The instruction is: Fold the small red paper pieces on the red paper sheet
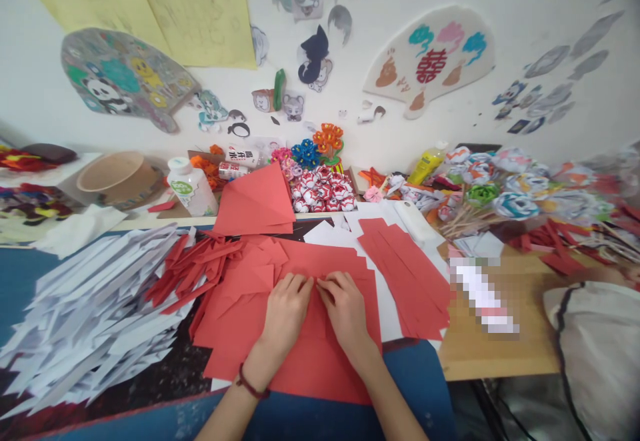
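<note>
Large red paper sheets [345,367] lie in a spread stack in front of me. Over them, my left hand [289,304] and my right hand [345,304] face each other with a small gap between them. The fingers of both are pinched at a piece of red paper [313,314], hard to tell from the sheets beneath. A dark red bracelet [250,382] circles my left wrist. Just left of my hands are smaller red pieces [253,281] and folded red strips [187,271].
Folded white paper strips [115,307] cover the left side. Long red strips [400,274] lie on white paper to the right. A white bottle [191,187], red-and-white paper flowers [325,189] and wrapped flowers [515,187] stand along the back. Grey fabric [600,354] is at far right.
</note>
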`<act>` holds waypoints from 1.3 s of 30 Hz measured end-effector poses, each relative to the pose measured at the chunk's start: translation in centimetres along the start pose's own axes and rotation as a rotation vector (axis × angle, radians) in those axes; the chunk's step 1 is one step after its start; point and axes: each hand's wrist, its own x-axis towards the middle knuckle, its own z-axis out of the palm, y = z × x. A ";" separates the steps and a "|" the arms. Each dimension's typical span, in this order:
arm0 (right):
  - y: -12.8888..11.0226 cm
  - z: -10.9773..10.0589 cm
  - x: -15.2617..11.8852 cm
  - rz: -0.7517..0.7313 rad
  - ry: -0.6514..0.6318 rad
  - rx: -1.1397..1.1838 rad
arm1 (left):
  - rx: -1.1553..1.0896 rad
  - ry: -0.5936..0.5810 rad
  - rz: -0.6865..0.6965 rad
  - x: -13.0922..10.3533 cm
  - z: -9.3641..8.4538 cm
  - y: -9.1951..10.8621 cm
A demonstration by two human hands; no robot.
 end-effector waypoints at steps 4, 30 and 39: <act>0.3 -0.1 -0.1 0.050 -0.006 0.113 | 0.017 -0.037 0.089 -0.2 -0.3 -0.4; -0.2 -0.3 -1.0 -0.062 -0.089 -0.102 | -0.162 -0.099 -0.043 -0.7 -0.1 -0.9; 0.1 0.1 -1.3 -0.146 -0.101 -0.268 | -0.161 -0.146 -0.027 -0.5 -0.5 -1.1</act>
